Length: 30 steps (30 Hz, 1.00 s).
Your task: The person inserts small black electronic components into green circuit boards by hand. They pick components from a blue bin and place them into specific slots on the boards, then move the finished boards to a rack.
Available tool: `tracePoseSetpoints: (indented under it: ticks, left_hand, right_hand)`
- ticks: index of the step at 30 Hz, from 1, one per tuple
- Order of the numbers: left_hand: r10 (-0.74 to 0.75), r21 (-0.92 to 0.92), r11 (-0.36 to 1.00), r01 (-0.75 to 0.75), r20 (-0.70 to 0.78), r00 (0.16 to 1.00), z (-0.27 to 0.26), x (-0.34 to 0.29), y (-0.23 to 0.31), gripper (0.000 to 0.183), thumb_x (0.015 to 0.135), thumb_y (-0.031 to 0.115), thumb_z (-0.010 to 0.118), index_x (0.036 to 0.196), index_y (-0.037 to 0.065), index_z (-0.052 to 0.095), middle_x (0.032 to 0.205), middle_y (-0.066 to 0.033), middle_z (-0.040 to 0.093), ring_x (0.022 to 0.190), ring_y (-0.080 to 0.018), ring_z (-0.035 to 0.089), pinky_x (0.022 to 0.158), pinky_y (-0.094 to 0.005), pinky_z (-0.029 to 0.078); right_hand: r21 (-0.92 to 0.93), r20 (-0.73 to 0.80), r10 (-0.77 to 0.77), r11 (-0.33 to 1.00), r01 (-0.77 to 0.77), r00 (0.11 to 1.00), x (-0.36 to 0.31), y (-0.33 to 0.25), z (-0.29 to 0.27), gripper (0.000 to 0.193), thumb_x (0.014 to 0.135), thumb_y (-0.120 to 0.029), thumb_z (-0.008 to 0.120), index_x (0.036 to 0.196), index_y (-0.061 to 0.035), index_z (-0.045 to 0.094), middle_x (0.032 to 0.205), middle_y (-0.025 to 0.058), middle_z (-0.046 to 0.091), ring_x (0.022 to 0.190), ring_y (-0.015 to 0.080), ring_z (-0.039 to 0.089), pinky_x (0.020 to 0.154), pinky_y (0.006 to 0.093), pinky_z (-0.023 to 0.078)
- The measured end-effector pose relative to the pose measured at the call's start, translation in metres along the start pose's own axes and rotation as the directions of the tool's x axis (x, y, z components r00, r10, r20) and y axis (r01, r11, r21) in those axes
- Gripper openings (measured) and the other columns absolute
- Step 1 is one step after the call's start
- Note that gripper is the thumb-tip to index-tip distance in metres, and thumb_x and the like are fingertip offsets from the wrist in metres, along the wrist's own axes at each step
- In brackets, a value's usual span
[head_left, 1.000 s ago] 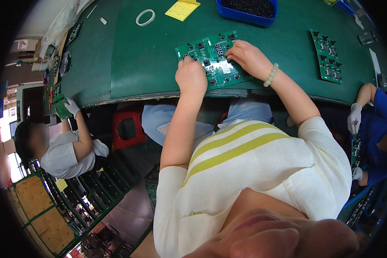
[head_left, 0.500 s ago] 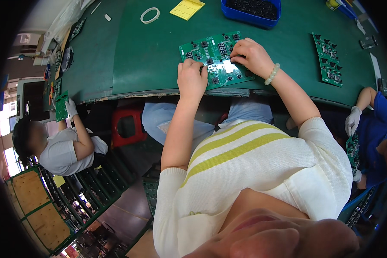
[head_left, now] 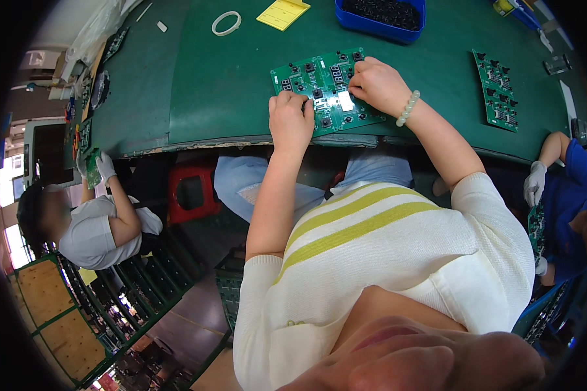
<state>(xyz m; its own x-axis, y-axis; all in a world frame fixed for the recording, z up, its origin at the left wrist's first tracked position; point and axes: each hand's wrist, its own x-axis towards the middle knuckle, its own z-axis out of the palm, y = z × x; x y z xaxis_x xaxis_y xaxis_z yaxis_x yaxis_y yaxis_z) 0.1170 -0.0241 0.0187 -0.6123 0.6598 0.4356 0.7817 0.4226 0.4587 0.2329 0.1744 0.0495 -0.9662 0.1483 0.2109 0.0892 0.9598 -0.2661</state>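
A green circuit board (head_left: 319,81) lies on the green table near its front edge, carrying black knob-like parts, small digit displays and a white rectangular part (head_left: 346,101). Over its left side my left hand (head_left: 291,120) rests with curled fingers, gripping the board beside a black part. My right hand (head_left: 379,85), with a pale bead bracelet at the wrist, is closed in a pinch over the board's right side. Whatever lies between those fingertips is hidden.
A blue bin (head_left: 381,32) of small black parts stands at the back. Left of it lie a yellow pad (head_left: 283,13) and a white ring (head_left: 226,23). Another populated board (head_left: 499,91) lies to the right. Gloved co-workers (head_left: 104,228) sit on both sides.
My right hand has shifted very slightly over the board; my left stays put. The co-worker at left has turned their board and brought a second gloved hand to it.
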Motion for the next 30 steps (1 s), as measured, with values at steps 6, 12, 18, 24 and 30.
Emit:
tracePoseSetpoints:
  ticks: [6, 12, 18, 24, 30]
  left_hand:
    - [-0.021, -0.001, 1.0, 0.021, 0.058, 0.998, -0.003, -0.001, -0.001, 0.013, 0.081, 0.011, 0.07, 0.091, 0.001, 0.071, 0.095, -0.0116, 0.063, 0.094, -0.0316, 0.057, 0.081, -0.0414, 0.049]
    - [-0.084, -0.354, 0.935, 0.02, -0.165, 0.983, -0.018, -0.01, 0.022, 0.018, 0.085, 0.001, 0.068, 0.103, 0.001, 0.07, 0.098, -0.0131, 0.062, 0.087, -0.0234, 0.064, 0.065, -0.0291, 0.052]
    - [0.218, -0.267, 0.934, -0.239, -0.106, 0.97, -0.026, -0.01, 0.064, 0.018, 0.083, 0.002, 0.072, 0.1, 0.002, 0.071, 0.096, -0.0112, 0.061, 0.083, -0.0221, 0.063, 0.062, -0.0303, 0.051]
    - [0.071, -0.419, 0.908, -0.018, 0.113, 0.991, -0.028, -0.016, 0.06, 0.016, 0.082, 0.003, 0.073, 0.098, 0.0, 0.071, 0.091, -0.0112, 0.063, 0.078, -0.0231, 0.065, 0.066, -0.0322, 0.052]
    - [-0.259, -0.666, 0.585, 0.464, 0.389, 0.884, -0.037, -0.021, 0.054, 0.009, 0.089, 0.0, 0.068, 0.097, -0.004, 0.07, 0.087, -0.0082, 0.07, 0.068, -0.0104, 0.065, 0.06, -0.0221, 0.054]
  right_hand:
    - [-0.023, 0.157, 0.002, 1.0, 0.002, 0.988, 0.017, -0.002, -0.003, 0.006, 0.075, -0.01, 0.067, 0.077, -0.0056, 0.071, 0.093, 0.009, 0.066, 0.092, 0.0274, 0.059, 0.082, 0.0379, 0.052]
    - [0.913, 0.311, 0.181, -0.331, -0.24, 0.933, -0.013, 0.011, 0.008, 0.027, 0.077, 0.012, 0.052, 0.098, -0.0023, 0.063, 0.107, 0.0103, 0.061, 0.093, 0.0167, 0.057, 0.085, 0.0286, 0.048]
    - [0.771, 0.407, 0.116, -0.576, -0.272, 0.906, -0.036, -0.036, 0.014, 0.025, 0.091, 0.006, 0.058, 0.115, 0.003, 0.062, 0.111, 0.0125, 0.066, 0.103, 0.0189, 0.065, 0.094, 0.0311, 0.053]
    - [0.775, 0.468, 0.166, -0.55, -0.313, 0.868, -0.045, -0.039, 0.019, 0.02, 0.092, 0.001, 0.063, 0.112, 0.0042, 0.063, 0.107, 0.0162, 0.067, 0.095, 0.0201, 0.069, 0.087, 0.0321, 0.058]
    - [0.854, 0.482, 0.259, -0.352, -0.383, 0.837, -0.054, -0.034, 0.01, 0.014, 0.092, -0.005, 0.066, 0.101, 0.0063, 0.067, 0.099, 0.0155, 0.07, 0.087, 0.0188, 0.071, 0.076, 0.0283, 0.06]
